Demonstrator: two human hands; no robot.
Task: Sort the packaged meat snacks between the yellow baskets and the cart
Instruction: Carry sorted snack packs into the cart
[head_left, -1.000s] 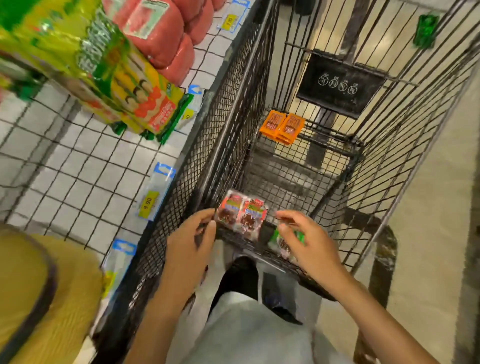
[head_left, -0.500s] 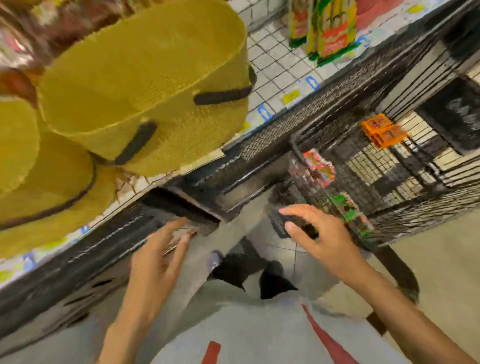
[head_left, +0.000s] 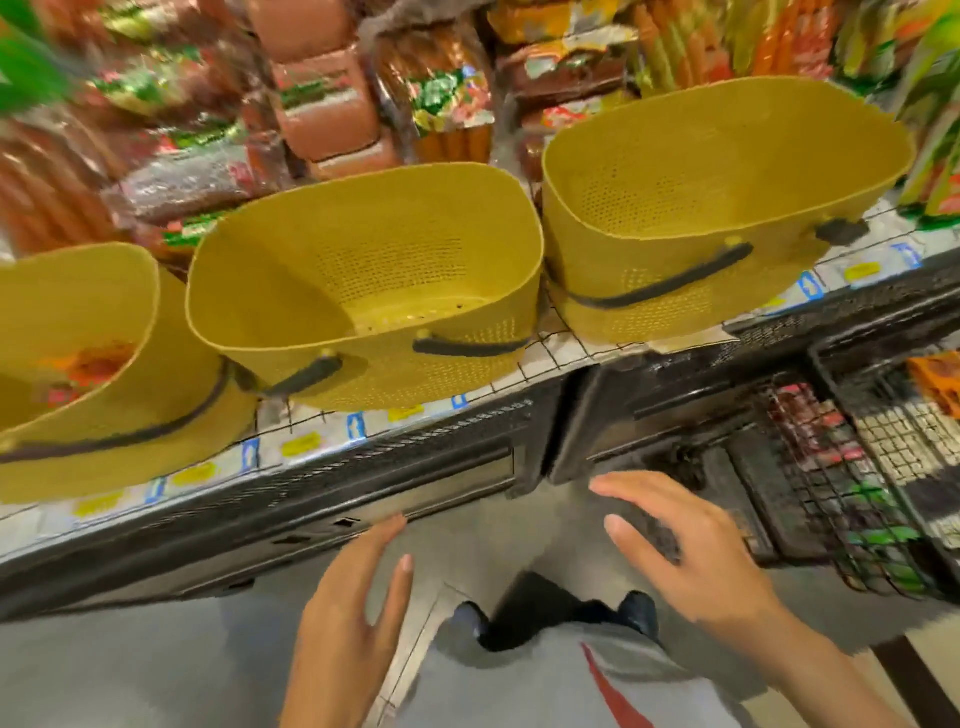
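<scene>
Packaged meat snacks lie blurred behind the wire of the cart, just to the right of the right hand. Red ones are nearest, green packs sit lower down, and an orange pack lies further beyond. More orange-and-red packets sit in the left basket, up and well to the left of the left hand. Both hands hover empty, fingers straight and spread, palms turned toward each other, touching nothing. Ahead of and above them the middle basket and the right basket stand on the shelf edge. The middle one shows a bare floor; the right one's floor is hidden by its own wall.

With empty hands between cart and baskets, the step looks like a fetch: going for the next pack to sort. It should go well if the pack's colour is read before the grip, since the kinds seem to differ by label and the blur hides the print. Pinch a pack by its flat faces, thumb on one side and fingers on the other. Lift it straight up past wire or rim so no corner snags. The baskets look tipped toward the person, so lay packs in gently, low over the rim, with the spare hand ready at the near wall.
</scene>
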